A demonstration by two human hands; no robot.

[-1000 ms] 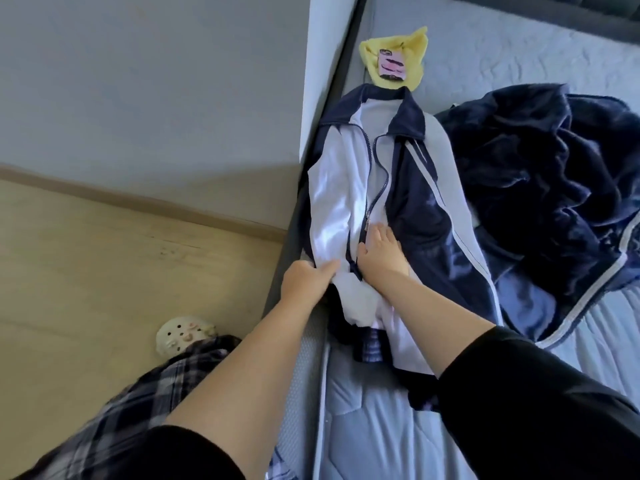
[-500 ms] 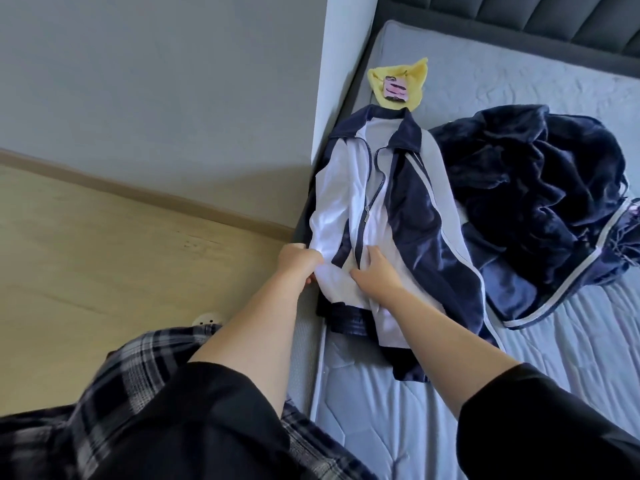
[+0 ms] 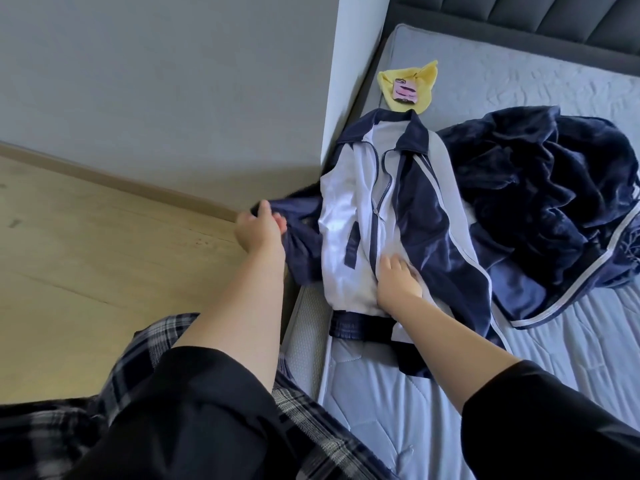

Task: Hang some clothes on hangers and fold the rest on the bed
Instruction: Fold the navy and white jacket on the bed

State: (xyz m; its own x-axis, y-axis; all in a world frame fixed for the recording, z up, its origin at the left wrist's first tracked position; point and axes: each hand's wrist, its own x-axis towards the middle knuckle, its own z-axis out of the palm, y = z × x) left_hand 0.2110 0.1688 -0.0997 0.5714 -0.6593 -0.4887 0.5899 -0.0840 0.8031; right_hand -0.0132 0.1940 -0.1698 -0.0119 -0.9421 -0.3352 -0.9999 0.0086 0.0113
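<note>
A navy and white zip jacket [image 3: 349,216] lies face up along the left edge of the bed [image 3: 433,393], collar toward the headboard. My left hand [image 3: 259,226] grips its navy left sleeve [image 3: 301,244] and holds it out over the bed's edge, above the floor. My right hand [image 3: 398,282] rests flat on the lower front of the jacket beside the zip, fingers spread. A crumpled dark navy garment [image 3: 540,188] with white piping lies to the right of the jacket.
A yellow cloth [image 3: 415,81] with a pink tag lies near the headboard [image 3: 554,19]. A grey wall and white corner post [image 3: 349,71] stand left of the bed. Wooden floor [image 3: 86,237] lies to the left. My plaid trousers fill the bottom left.
My left hand has left the jacket's white front and pulled the navy sleeve out to the left, off the bed's edge. My right hand stays pressed on the lower front.
</note>
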